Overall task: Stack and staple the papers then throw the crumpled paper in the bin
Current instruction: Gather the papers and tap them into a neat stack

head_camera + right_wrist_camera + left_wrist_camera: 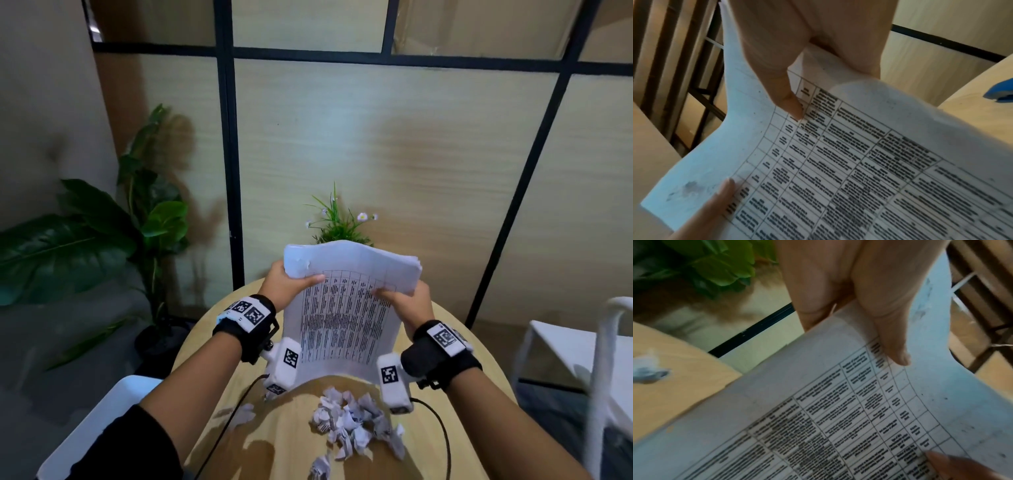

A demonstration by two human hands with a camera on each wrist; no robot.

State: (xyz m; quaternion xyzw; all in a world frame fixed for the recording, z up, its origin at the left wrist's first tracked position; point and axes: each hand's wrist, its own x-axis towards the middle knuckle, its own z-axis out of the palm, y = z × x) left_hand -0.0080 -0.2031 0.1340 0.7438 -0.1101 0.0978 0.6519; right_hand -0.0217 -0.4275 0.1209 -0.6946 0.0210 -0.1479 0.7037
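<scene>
A panelled wall (394, 144) with black framing fills the background, with a large-leafed plant (102, 233) standing on the floor at the left and a white chair (589, 346) at the right edge. In front of the wall sits a round wooden table (284, 442), and a small flowering plant (339, 222) shows behind the raised sheets. Above the table a person holds up a stack of papers (346, 308), printed with a table of text, its top edge curling away toward the wall and its lower edge hanging near the tabletop; whether that edge touches the wood cannot be told. The left hand (291, 282) grips the stack's upper left edge, thumb (894, 344) laid across the printed face and the other fingers behind the sheets. The right hand (400, 301) grips the upper right edge in the same way, its thumb (789, 104) pressed on the print with the fingers hidden behind. Both wrists carry black bands with white marker-tagged camera units. On the table nearer the person lies a loose heap of crumpled paper (356, 425), with one piece (320, 467) lying apart at the near edge and another (243, 413) to the left beside a black cable (233, 418). In the right wrist view a blue object (1001, 93) lies on the tabletop, too blurred to identify.
</scene>
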